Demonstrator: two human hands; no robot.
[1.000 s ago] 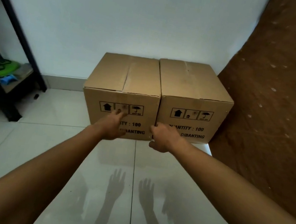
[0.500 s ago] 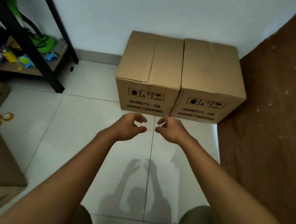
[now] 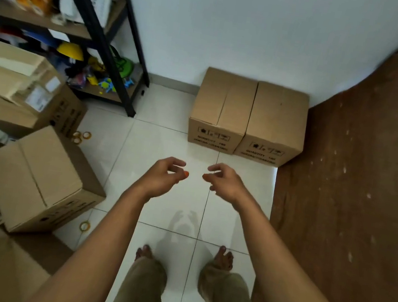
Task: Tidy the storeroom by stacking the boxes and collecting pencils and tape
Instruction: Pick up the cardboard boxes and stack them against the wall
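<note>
Two boxes (image 3: pixel 248 117) side by side — both hands (image 3: pixel 163 177) empty, loosely curled.

Tan boxes (image 3: pixel 248 114) with black print, white floor tiles (image 3: pixel 165 145), black rack (image 3: pixel 118 61), brown mat (image 3: pixel 357 174) (white-flecked), yellow tape (image 3: pixel 85 226)

two brown matt cardboard boxes (image 3: pixel 248 117) | glossy white tiled floor (image 3: pixel 163 143) | black metal shelf frame (image 3: pixel 118 61) | rough brown wall (image 3: pixel 369 176)

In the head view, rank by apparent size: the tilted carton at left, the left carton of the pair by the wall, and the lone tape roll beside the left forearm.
1. tilted carton, though nearness enlarges it.
2. wall carton.
3. tape roll, smallest.
</note>
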